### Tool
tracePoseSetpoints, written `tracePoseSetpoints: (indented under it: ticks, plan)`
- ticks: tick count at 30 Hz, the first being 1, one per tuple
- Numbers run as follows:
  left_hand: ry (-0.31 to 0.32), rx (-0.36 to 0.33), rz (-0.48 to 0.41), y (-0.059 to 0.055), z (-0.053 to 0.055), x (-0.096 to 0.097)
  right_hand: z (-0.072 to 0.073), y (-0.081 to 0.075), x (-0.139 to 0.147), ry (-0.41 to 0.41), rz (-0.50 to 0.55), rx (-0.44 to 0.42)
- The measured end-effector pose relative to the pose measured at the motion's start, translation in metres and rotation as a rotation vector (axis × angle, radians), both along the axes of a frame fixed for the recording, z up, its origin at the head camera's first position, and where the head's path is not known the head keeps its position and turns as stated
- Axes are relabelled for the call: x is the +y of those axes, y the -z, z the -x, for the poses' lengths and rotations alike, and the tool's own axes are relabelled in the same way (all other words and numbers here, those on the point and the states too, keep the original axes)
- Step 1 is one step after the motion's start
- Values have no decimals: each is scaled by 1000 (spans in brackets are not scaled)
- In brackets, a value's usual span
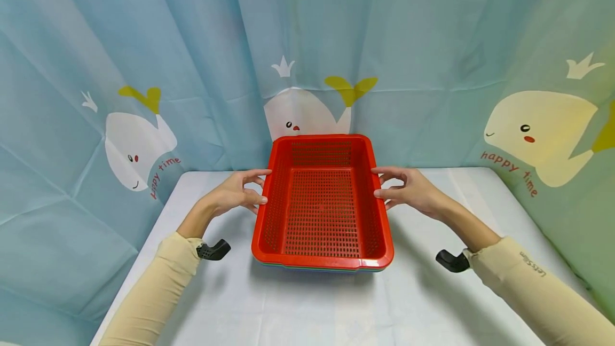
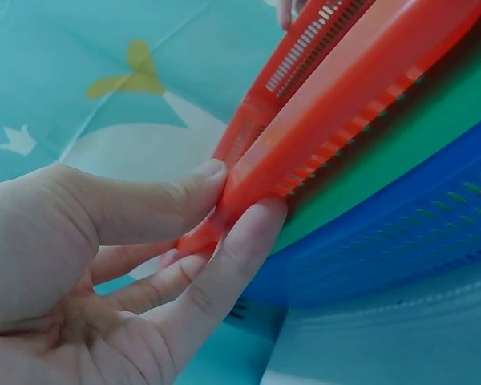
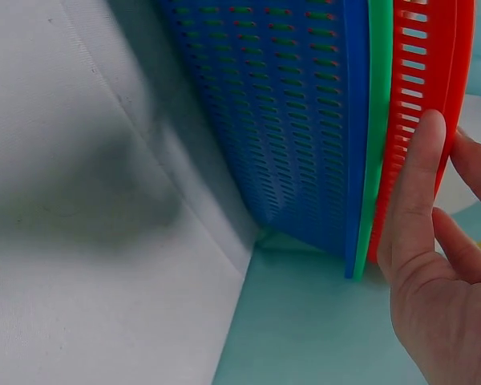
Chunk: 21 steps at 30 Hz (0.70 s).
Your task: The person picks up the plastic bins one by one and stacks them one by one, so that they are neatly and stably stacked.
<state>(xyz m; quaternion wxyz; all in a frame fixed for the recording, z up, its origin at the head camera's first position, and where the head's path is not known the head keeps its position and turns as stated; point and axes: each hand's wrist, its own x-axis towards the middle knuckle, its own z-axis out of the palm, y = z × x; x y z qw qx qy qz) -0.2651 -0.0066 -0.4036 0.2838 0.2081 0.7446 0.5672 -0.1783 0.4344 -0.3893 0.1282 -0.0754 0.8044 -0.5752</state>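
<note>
A red perforated plastic basket point(image 1: 323, 260) is at the middle of the table's far side, top of a nested stack. Beneath it sit a green basket point(image 3: 376, 120) and a blue basket point(image 3: 280, 128), seen mainly in the wrist views. My left hand point(image 1: 235, 192) pinches the red basket's left rim, thumb above and fingers under the lip. On the opposite side my right hand point(image 1: 414, 192) pinches the right rim the same way. In the left wrist view, a gap shows between the red rim and the green basket point(image 2: 433, 132) beside the blue basket point(image 2: 369, 233).
The stack stands on a white-covered table point(image 1: 307, 308). A pale blue curtain point(image 1: 408, 25) printed with whales hangs behind and along both sides. Each wrist carries a black camera mount, one at the left point(image 1: 214, 250) and one at the right point(image 1: 452, 261).
</note>
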Motion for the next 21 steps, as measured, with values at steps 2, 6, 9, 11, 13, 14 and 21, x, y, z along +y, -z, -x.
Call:
tracePoseSetpoints:
  ticks: [2, 6, 9, 11, 13, 14, 21]
  plan:
    - [3, 0, -7, 1, 0, 0, -1, 0, 0, -1, 0, -2]
    - [5, 2, -13, 2, 0, 1, 0, 2, 1, 1, -1, -8]
    - [5, 3, -14, 3, 0, 1, 0, 2, 1, 2, 1, -11]
    - [4, 3, -15, 4, 0, 1, 0, 2, 1, 2, 4, -12]
    - [4, 3, -17, 4, 0, 1, 0, 2, 1, 2, 6, -11]
    - [4, 3, -18, 4, -1, 1, 0, 2, 1, 2, 6, -11]
    - [1, -1, -19, 4, -1, 0, 0, 3, 1, -5, 1, 0]
